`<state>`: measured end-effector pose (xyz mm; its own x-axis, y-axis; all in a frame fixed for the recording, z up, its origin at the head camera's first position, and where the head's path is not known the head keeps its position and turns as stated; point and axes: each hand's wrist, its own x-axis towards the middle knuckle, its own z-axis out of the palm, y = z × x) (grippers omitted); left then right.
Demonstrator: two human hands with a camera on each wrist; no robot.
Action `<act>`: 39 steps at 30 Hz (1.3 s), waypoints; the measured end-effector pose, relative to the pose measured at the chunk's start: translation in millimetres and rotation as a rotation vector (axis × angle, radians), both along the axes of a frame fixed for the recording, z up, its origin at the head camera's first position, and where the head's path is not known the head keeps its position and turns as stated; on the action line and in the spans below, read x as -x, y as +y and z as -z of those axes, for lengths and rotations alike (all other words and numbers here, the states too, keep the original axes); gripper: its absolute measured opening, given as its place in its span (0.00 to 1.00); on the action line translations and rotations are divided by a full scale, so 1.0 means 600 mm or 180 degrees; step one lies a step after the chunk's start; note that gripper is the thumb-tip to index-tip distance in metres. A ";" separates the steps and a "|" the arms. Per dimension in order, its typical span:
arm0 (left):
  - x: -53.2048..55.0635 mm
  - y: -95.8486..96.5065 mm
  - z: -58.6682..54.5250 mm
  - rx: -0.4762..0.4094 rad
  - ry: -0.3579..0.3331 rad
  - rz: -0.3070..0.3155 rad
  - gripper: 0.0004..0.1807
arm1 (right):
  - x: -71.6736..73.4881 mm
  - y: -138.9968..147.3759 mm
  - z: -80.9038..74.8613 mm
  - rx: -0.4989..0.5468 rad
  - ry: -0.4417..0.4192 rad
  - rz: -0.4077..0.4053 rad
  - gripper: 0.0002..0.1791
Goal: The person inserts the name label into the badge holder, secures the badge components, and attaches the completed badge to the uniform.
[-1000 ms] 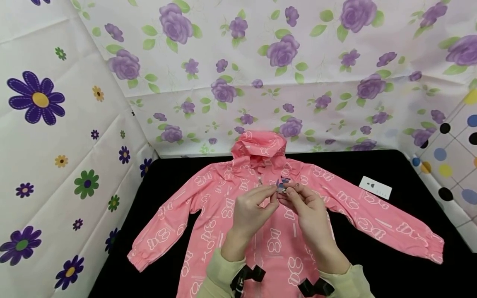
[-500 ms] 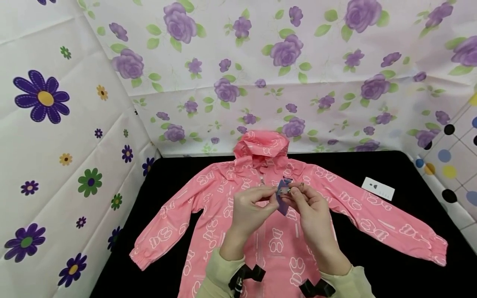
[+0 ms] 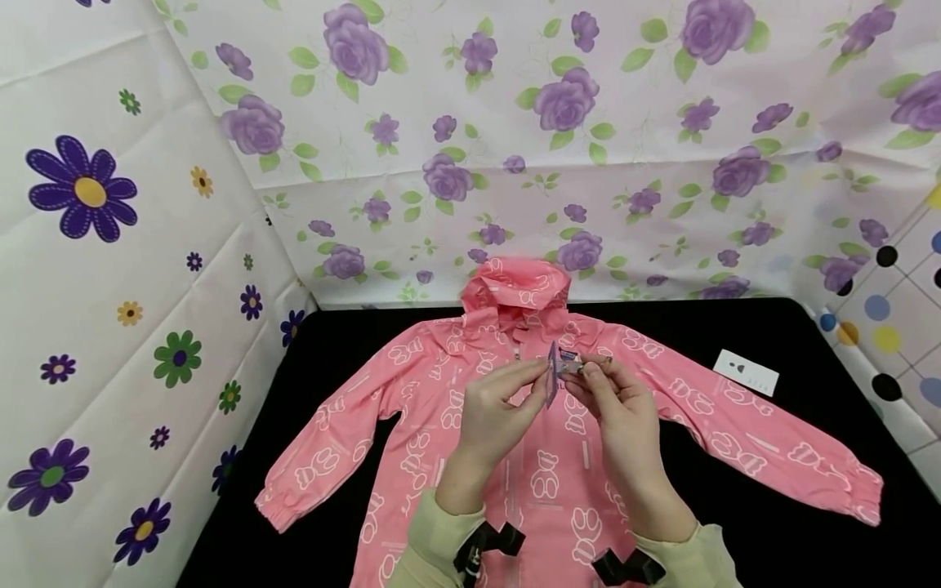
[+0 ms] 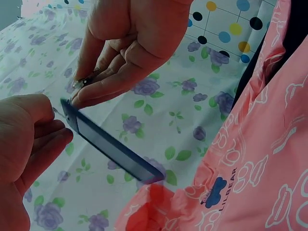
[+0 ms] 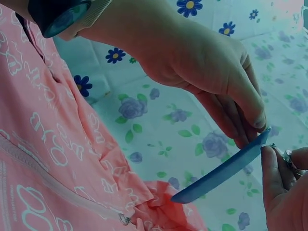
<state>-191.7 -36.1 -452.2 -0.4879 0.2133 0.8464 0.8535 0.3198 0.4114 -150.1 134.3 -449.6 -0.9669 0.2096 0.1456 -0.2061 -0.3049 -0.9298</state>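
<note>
In the head view both hands meet above the chest of a pink hooded jacket point(image 3: 544, 474) with white bear outlines, laid flat. My left hand point(image 3: 496, 416) pinches a thin blue badge holder point(image 3: 553, 376) near its edge. The right wrist view shows that badge holder point(image 5: 224, 171) slanting away from the left hand's point(image 5: 207, 67) fingertips. My right hand point(image 3: 621, 416) pinches a small metal clip point(image 3: 591, 365) at the badge's upper end. In the left wrist view the clip point(image 4: 85, 81) sits between the right hand's point(image 4: 132, 53) fingers.
A white card point(image 3: 746, 372) lies on the black tabletop point(image 3: 706, 474), right of the jacket and near its sleeve point(image 3: 764, 445). Flowered sheets point(image 3: 515, 196) stand behind and to the left. A dotted sheet point(image 3: 893, 335) is on the right.
The blue badge holder has turned between the hands, from its broad face showing to nearly edge-on. The right hand has shifted slightly right. The jacket and card stay put.
</note>
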 end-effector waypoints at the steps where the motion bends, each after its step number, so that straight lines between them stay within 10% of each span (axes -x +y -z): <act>1: 0.000 0.000 0.000 0.0003 -0.0028 -0.0002 0.13 | 0.000 0.000 -0.001 0.0067 0.0028 0.0020 0.16; 9: 0.003 -0.003 0.003 -0.0229 -0.0498 -0.0099 0.10 | 0.000 0.005 -0.004 0.0390 0.0059 0.0013 0.10; 14: 0.010 -0.008 0.010 -0.0384 -0.1452 -0.0202 0.14 | 0.000 0.014 -0.006 0.0548 -0.0012 -0.0077 0.12; 21: 0.019 -0.017 0.019 -0.0661 -0.2720 0.0191 0.25 | 0.001 0.025 -0.004 0.0646 -0.0074 -0.0204 0.14; 30: 0.027 -0.021 0.029 -0.1163 -0.3363 0.0835 0.26 | -0.002 0.031 -0.006 0.0926 -0.0089 -0.0332 0.11; 39: 0.029 -0.024 0.025 -0.1481 -0.3710 0.0908 0.26 | -0.002 0.039 -0.011 0.1205 -0.0026 -0.0414 0.10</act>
<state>-209.2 -50.4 -467.1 -0.9722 0.2330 -0.0243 -0.0695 -0.1877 0.9798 -149.0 157.4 -442.9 -0.9897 0.1226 0.0736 -0.1361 -0.6494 -0.7482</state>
